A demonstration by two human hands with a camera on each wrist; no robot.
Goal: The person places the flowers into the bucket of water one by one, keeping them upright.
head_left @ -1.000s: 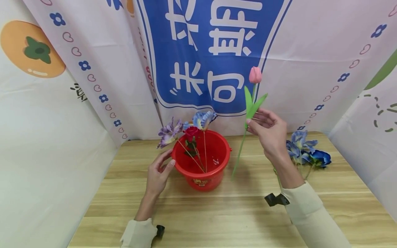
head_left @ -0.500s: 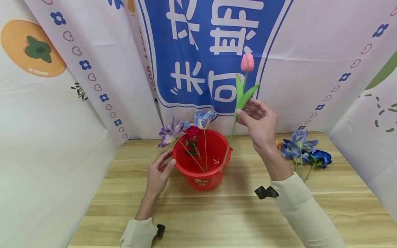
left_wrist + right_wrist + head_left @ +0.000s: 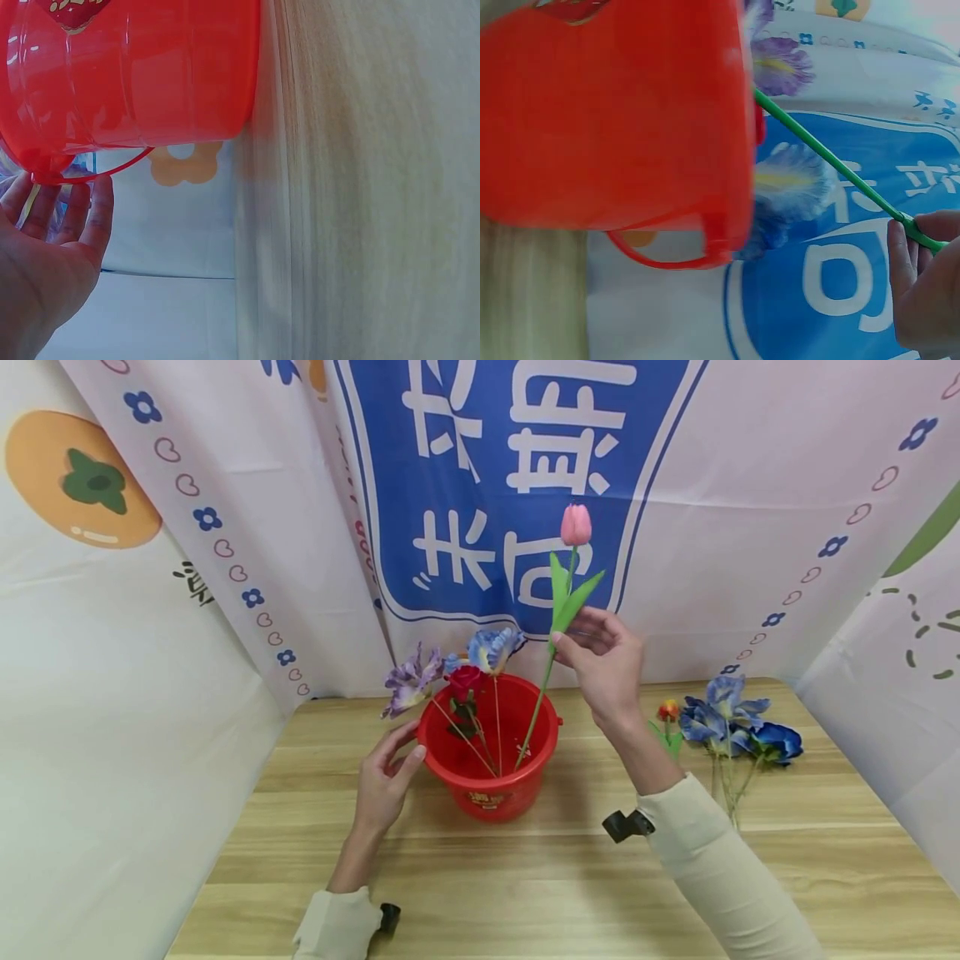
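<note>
A red bucket (image 3: 497, 806) stands on the table, with a purple flower (image 3: 414, 681), a red rose (image 3: 464, 680) and a blue flower (image 3: 492, 650) leaning in it. My right hand (image 3: 609, 672) pinches an upright pink artificial tulip (image 3: 576, 525) by its stem near the green leaves. The lower stem reaches inside the bucket's mouth, and in the right wrist view the green stem (image 3: 821, 150) passes over the rim. At the bucket's left side, my left hand (image 3: 384, 785) touches the rim with extended fingers (image 3: 97, 214), close to the thin red handle (image 3: 120, 169).
On the right of the wooden table (image 3: 540, 893) lie blue flowers (image 3: 726, 714), a dark blue flower (image 3: 777, 742) and a small orange-red tulip (image 3: 668, 710). A printed cloth (image 3: 697, 585) hangs behind the table, with cloth on both sides too.
My right hand has moved left with the pink tulip, first rising, then lowering, so its stem went from beside the bucket to inside its mouth. My left hand stayed at the rim.
</note>
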